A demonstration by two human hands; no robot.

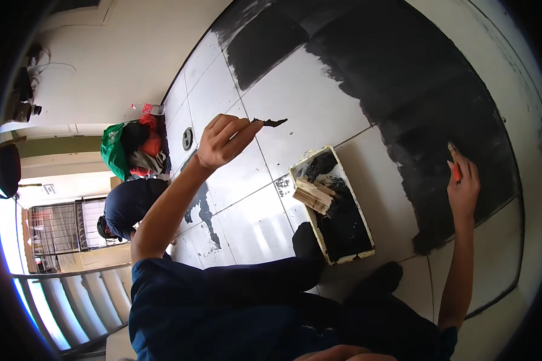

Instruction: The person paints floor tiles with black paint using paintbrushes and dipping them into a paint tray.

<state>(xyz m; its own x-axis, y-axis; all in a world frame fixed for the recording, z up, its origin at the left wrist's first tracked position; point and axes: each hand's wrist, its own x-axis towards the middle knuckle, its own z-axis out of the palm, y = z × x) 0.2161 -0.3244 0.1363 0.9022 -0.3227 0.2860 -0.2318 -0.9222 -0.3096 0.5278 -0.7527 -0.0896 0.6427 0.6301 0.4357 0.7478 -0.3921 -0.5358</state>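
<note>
My left hand [226, 141] is raised over white floor tiles [286, 90], its fingers closed on a thin, black-coated strip [273, 123] with a ragged edge. Low at the right, my right hand [465, 183] grips a small red-handled tool [456, 171], its tip at the black coating [427, 108] on the tiles; the tip is too small to tell its kind. Between my hands, in front of me, stands an off-white rectangular tray [363, 225] smeared inside with black paste. A pale, ridged wooden-looking block [313, 197] lies across its left rim.
At the left a person in dark clothes [132, 204] bends over the floor. Beyond are green and red bags [115, 150], a clear bottle [156, 110] and a round dark drain cover [188, 138]. A slatted railing [78, 304] stands lower left; a pale wall [494, 45] borders the right.
</note>
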